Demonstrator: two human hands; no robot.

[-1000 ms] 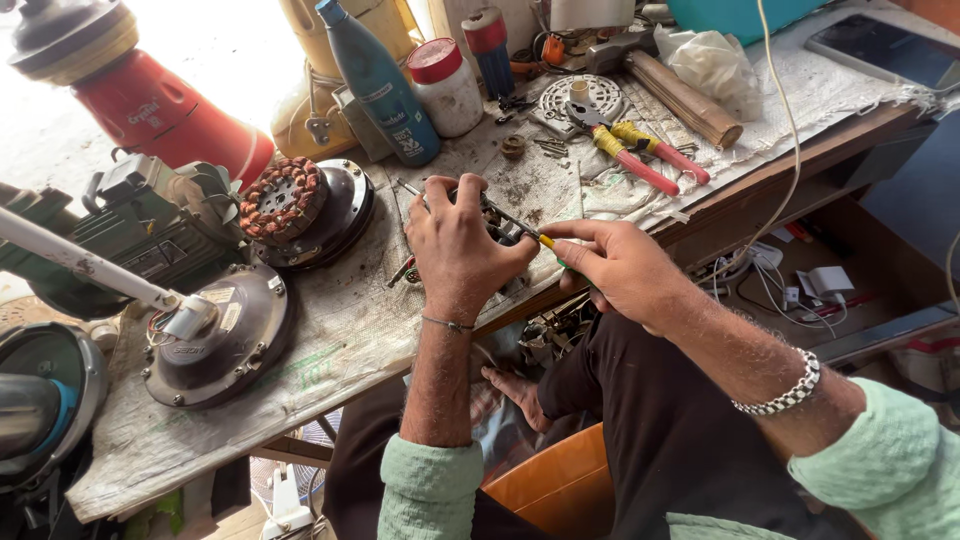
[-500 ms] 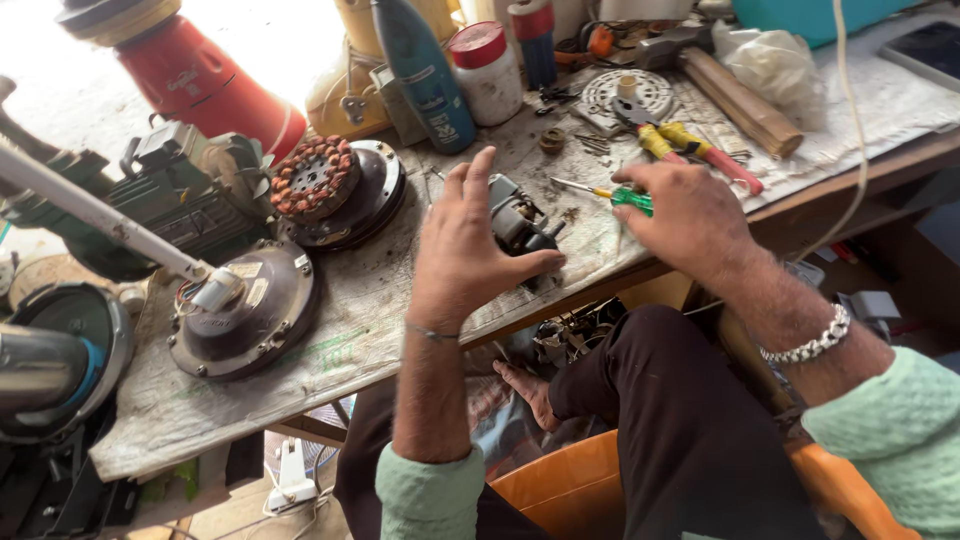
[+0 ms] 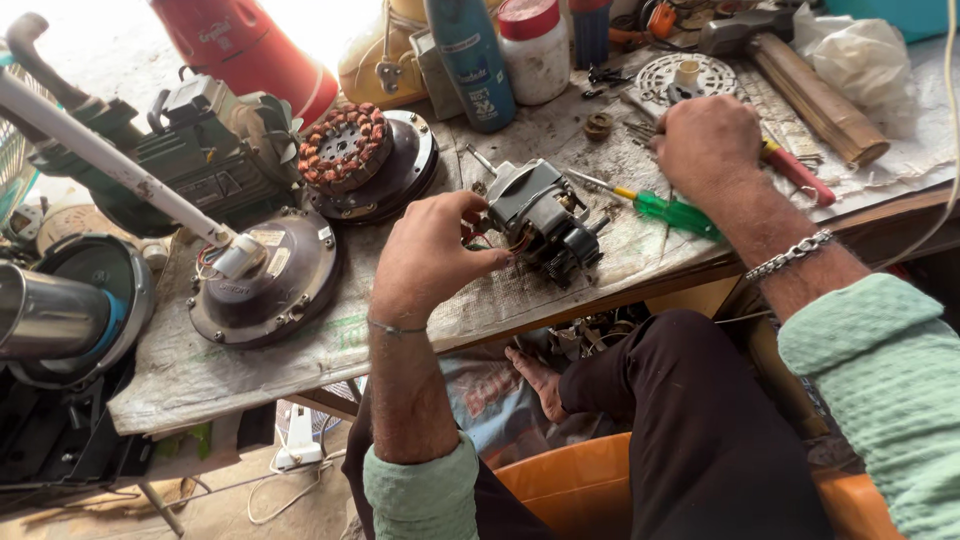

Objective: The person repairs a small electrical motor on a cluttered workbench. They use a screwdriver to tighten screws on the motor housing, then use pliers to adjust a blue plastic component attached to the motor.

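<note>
Screwdriver (image 3: 668,208) now laid down; our right hand (image 3: 706,145) closes over pliers (image 3: 790,168) at one o'clock, left hand (image 3: 428,258) gripping motor (image 3: 540,218).

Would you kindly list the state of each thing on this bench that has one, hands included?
Left hand: fingers closed on the small motor.
Small motor: lying on its side on the bench, windings exposed.
Right hand: resting over the pliers, grip unclear.
Pliers: flat on the bench, red handle showing.
Green screwdriver: lying loose, untouched.
Stator: sitting in its open housing, coils bare.
White jar: upright, red lid on.
</note>
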